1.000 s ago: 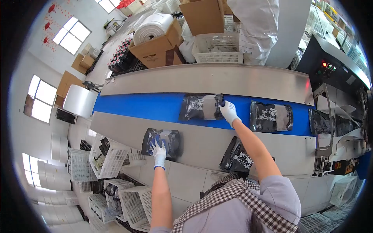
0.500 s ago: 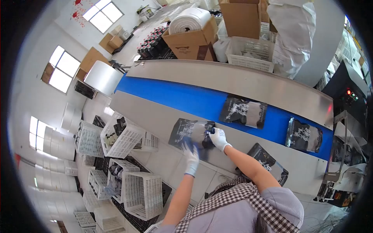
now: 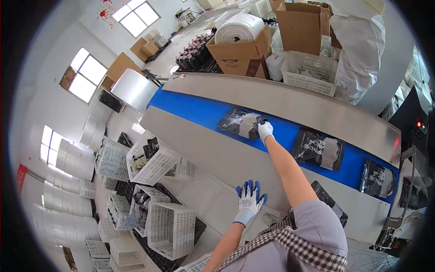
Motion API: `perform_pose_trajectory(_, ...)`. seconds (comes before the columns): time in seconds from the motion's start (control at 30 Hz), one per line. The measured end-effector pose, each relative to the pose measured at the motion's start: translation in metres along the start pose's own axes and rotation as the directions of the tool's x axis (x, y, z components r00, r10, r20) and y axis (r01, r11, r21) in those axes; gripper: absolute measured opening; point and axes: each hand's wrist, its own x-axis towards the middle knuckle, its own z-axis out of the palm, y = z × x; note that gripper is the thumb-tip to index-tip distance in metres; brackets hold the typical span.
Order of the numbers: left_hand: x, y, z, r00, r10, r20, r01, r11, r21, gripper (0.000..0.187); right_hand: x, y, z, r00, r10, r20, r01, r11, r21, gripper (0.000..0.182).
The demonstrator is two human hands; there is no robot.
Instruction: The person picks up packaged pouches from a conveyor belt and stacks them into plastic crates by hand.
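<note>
On the blue conveyor belt (image 3: 190,103) lies a black printed pouch (image 3: 240,122) with a pale panel, slightly blurred. My right hand (image 3: 265,130), in a white glove, grips that pouch by its right end. Off to the lower left, my left hand (image 3: 248,200) is spread over the near steel edge, its blue-coated fingers apart and nothing in them. Two similar pouches, a middle pouch (image 3: 319,148) and a right-hand pouch (image 3: 378,178), lie further right on the belt. Another black pouch (image 3: 330,203) is partly hidden behind my right arm.
White plastic crates (image 3: 171,229) stand at the lower left, some holding items. Beyond the belt are a cardboard box (image 3: 240,52) with a white roll, another white crate (image 3: 308,72) and dark bottles (image 3: 195,53). A dark machine (image 3: 410,113) with lit buttons stands at the right.
My right hand has carried the pouch from the near steel ledge onto the belt. My left hand has let go and moved back toward me, fingers spread. The camera view has shifted slightly.
</note>
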Motion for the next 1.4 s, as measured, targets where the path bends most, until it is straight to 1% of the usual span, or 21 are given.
perform_pose_trajectory(0.13,-0.002,0.000,0.002,1.000,0.009,0.001,-0.009,1.000,0.004,0.071,0.026,0.042,-0.022,0.982,-0.101,0.160,0.083,0.990,0.115,0.023)
perform_pose_trajectory(0.17,0.001,-0.001,0.002,1.000,0.016,-0.009,-0.016,1.000,0.005,0.071,-0.025,0.008,-0.084,0.968,-0.069,0.242,0.000,0.962,0.274,0.023)
perform_pose_trajectory(0.2,0.003,-0.001,0.002,1.000,0.015,-0.016,-0.015,1.000,0.001,0.071,-0.032,0.024,-0.114,0.955,-0.082,0.284,0.057,0.994,0.095,0.046)
perform_pose_trajectory(0.33,0.001,-0.003,0.007,1.000,0.014,-0.020,-0.014,1.000,-0.010,0.073,-0.113,0.069,-0.280,0.944,-0.194,0.267,0.294,0.860,-0.416,0.053)
perform_pose_trajectory(0.4,0.001,-0.002,0.007,1.000,0.006,-0.016,-0.007,1.000,-0.018,0.074,-0.176,0.062,-0.362,0.989,0.044,0.138,0.044,0.818,-0.574,0.044)
perform_pose_trajectory(0.43,0.000,-0.003,0.008,1.000,0.011,-0.029,-0.012,1.000,-0.020,0.074,-0.200,0.086,-0.392,0.998,0.009,0.063,0.033,0.771,-0.636,0.042)
perform_pose_trajectory(0.47,0.000,-0.004,0.011,0.999,0.011,-0.033,-0.012,1.000,-0.020,0.073,-0.223,0.110,-0.422,1.000,-0.026,-0.012,0.010,0.721,-0.693,0.043)
perform_pose_trajectory(0.5,0.002,-0.005,0.013,0.999,0.010,-0.035,-0.011,1.000,-0.019,0.073,-0.237,0.167,-0.456,0.984,-0.156,0.090,0.154,0.467,-0.871,0.044)
perform_pose_trajectory(0.53,0.002,-0.005,0.014,0.999,0.009,-0.039,-0.010,1.000,-0.016,0.073,-0.260,0.138,-0.472,0.815,0.564,0.134,-0.328,0.638,-0.696,0.041)
perform_pose_trajectory(0.57,0.001,-0.005,0.013,0.998,0.017,-0.054,-0.018,0.999,-0.028,0.073,-0.272,0.203,-0.493,0.551,0.764,0.335,-0.643,0.645,-0.414,0.039)
perform_pose_trajectory(0.6,0.001,-0.005,0.013,0.998,0.018,-0.052,-0.020,0.999,-0.027,0.073,-0.292,0.192,-0.491,0.418,0.762,0.495,-0.683,0.622,-0.381,0.040)
perform_pose_trajectory(0.63,0.000,-0.005,0.013,0.998,0.017,-0.053,-0.019,1.000,-0.026,0.073,-0.312,0.188,-0.482,0.405,0.710,0.576,-0.672,0.659,-0.338,0.042)
perform_pose_trajectory(0.67,0.000,-0.004,0.013,0.999,0.013,-0.052,-0.015,1.000,-0.021,0.073,-0.324,0.166,-0.465,0.446,0.698,0.560,-0.535,0.710,-0.458,0.038)
perform_pose_trajectory(0.73,0.002,-0.005,0.010,0.999,0.014,-0.051,-0.015,1.000,-0.021,0.073,-0.333,0.156,-0.445,0.675,0.575,0.463,-0.499,0.818,-0.287,0.032)
perform_pose_trajectory(0.83,-0.003,-0.003,0.011,0.998,0.010,-0.065,-0.012,0.999,-0.037,0.073,-0.317,0.154,-0.413,0.830,0.455,0.324,-0.428,0.891,-0.154,0.025)
perform_pose_trajectory(0.93,-0.001,-0.005,0.018,0.994,-0.008,-0.107,0.003,0.999,-0.051,0.075,-0.283,0.147,-0.363,0.892,0.372,0.257,-0.408,0.906,0.107,0.018)
perform_pose_trajectory(1.03,0.002,-0.015,0.034,0.991,-0.015,-0.131,0.024,0.998,0.066,0.077,-0.236,0.133,-0.297,0.918,0.294,0.265,-0.320,0.946,0.058,0.015)
perform_pose_trajectory(1.13,0.000,-0.011,0.026,0.987,-0.068,-0.147,0.054,0.994,-0.096,0.081,-0.204,0.099,-0.230,0.902,0.256,0.346,-0.343,0.914,0.215,0.018)
perform_pose_trajectory(1.17,-0.001,-0.009,0.032,0.992,-0.124,-0.021,0.124,0.992,0.013,0.085,-0.193,0.090,-0.205,0.907,0.201,0.371,-0.298,0.927,0.227,0.020)
perform_pose_trajectory(1.27,0.006,-0.008,0.013,0.997,-0.063,-0.035,0.059,0.993,-0.103,0.087,-0.156,0.076,-0.106,0.922,0.032,0.385,-0.135,0.961,0.242,0.022)
perform_pose_trajectory(1.4,0.003,-0.013,0.014,0.998,-0.045,-0.049,0.040,0.995,-0.093,0.090,-0.120,0.011,0.010,0.954,-0.179,0.242,0.193,0.980,-0.037,0.032)
